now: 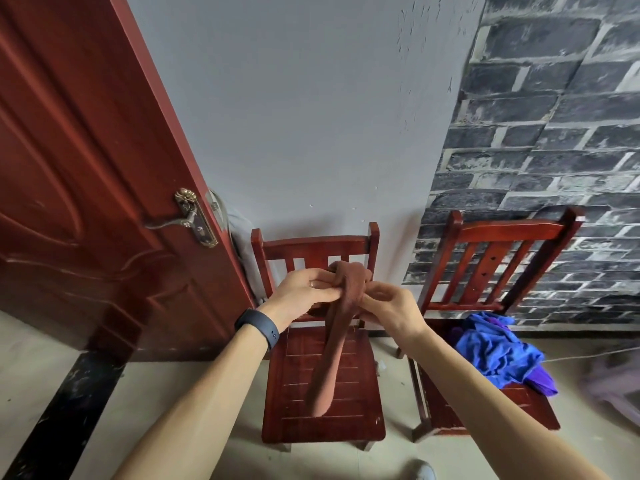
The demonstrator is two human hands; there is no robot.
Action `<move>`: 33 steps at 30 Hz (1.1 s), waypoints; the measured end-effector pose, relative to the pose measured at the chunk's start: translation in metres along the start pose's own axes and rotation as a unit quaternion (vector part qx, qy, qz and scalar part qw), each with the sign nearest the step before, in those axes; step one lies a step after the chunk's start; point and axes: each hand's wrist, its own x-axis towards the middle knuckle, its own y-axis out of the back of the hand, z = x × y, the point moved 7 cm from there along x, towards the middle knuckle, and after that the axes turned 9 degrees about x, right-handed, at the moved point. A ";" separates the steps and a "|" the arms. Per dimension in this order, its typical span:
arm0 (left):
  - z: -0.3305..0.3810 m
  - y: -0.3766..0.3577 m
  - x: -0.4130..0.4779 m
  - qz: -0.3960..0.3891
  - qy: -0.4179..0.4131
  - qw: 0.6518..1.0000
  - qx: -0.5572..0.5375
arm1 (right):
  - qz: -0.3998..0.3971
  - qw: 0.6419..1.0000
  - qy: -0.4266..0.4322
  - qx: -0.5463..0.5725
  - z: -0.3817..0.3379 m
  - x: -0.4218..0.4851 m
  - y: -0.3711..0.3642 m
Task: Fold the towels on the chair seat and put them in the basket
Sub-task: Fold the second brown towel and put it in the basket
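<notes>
Overhead, both hands pinch the bunched brown towel [341,306] above the chair seat [322,386]: left hand [304,292] and right hand [388,303] either side. Its tail might slip crooked, since it hangs twisted, spoiling the fold.

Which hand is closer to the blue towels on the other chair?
Right. The right hand sits up and left of the blue towels; the left hand grips the brown towel farther left.
</notes>
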 end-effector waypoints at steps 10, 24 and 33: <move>-0.046 0.081 0.000 0.174 0.092 0.979 -0.045 | 0.088 0.995 -0.035 0.021 -0.008 0.022 0.073; -0.052 0.104 0.008 0.212 0.109 0.967 0.084 | 0.033 0.997 -0.071 0.013 -0.001 0.039 0.091; -0.065 0.112 0.000 0.235 0.150 0.959 -0.044 | 0.068 0.992 -0.101 -0.012 0.014 0.052 0.111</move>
